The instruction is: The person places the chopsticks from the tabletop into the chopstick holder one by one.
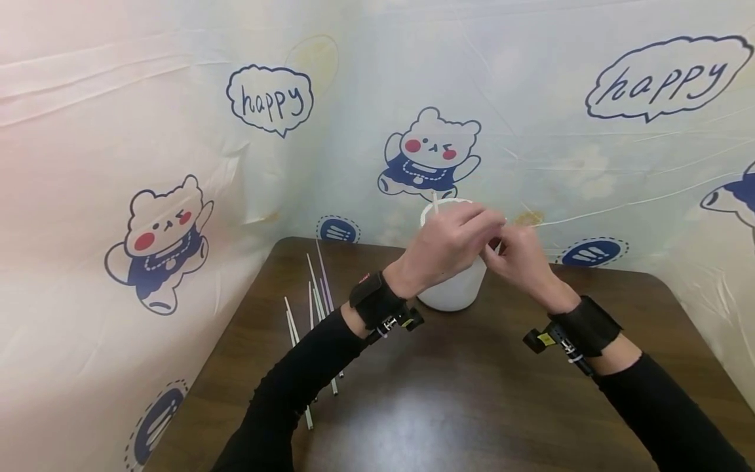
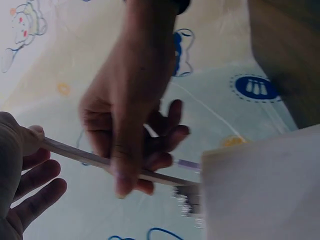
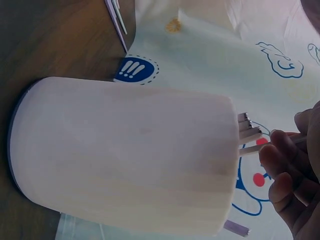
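Black sleeves [image 1: 291,383] run off the lower edge, a black strap [image 1: 377,301] with a small camera circling each wrist. Below and to the left of the left hand, slim white and purple loose sticks [image 1: 309,418] lie on the dark brown wood-look tabletop [image 1: 425,393]; the left forearm covers part of them, so their number is hard to tell.

The left hand [image 1: 445,242] pinches the upper end of a thin pale stick [image 2: 75,152], its other fingers loosely bent. Just beside it, the right hand [image 1: 522,259] grips the same stick lower down between thumb and fingers. From the head, the fingers hide nearly all of this stick; its lower end is lost behind the rim of a tall, smooth white container [image 1: 451,288] just below the hands.

Past that rim show the pale stick tips [image 3: 250,134] and one purple stick [image 3: 236,228]; the left wrist view blurs them, and their lower lengths are hidden. Beyond the hands hangs a pale, creased backdrop [image 1: 531,131] printed with blue-clothed bears, some cut off.
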